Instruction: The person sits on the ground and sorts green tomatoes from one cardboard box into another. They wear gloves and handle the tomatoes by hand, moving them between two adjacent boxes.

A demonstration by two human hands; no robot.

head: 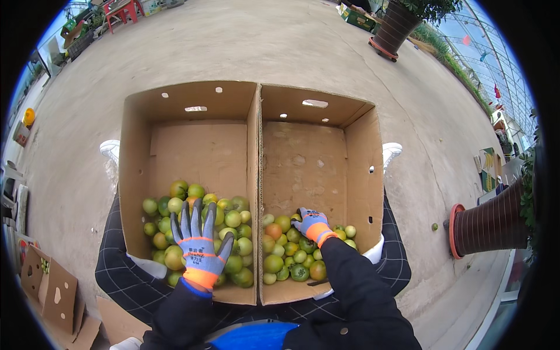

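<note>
Two cardboard boxes stand side by side before me, the left box (199, 135) and the right box (306, 144). Green, yellowish and orange tomatoes (245, 246) lie in the near part of the left box. My left hand (199, 245), in a grey-blue and orange glove, is spread flat over them, holding nothing. Smaller and mixed tomatoes (273, 264) fill the near part of the right box. At their far edge is my right hand (313, 223), gloved alike, with bent fingers pointing left; its fingertips are partly hidden, so I cannot tell whether it grips a tomato.
A potted plant in a brown pot (490, 218) stands at the right, another pot (396, 28) at the far right. A single green tomato (434, 226) lies on the concrete floor. An open cardboard box (57, 297) is at the lower left, and a red stool (120, 9) at the far left.
</note>
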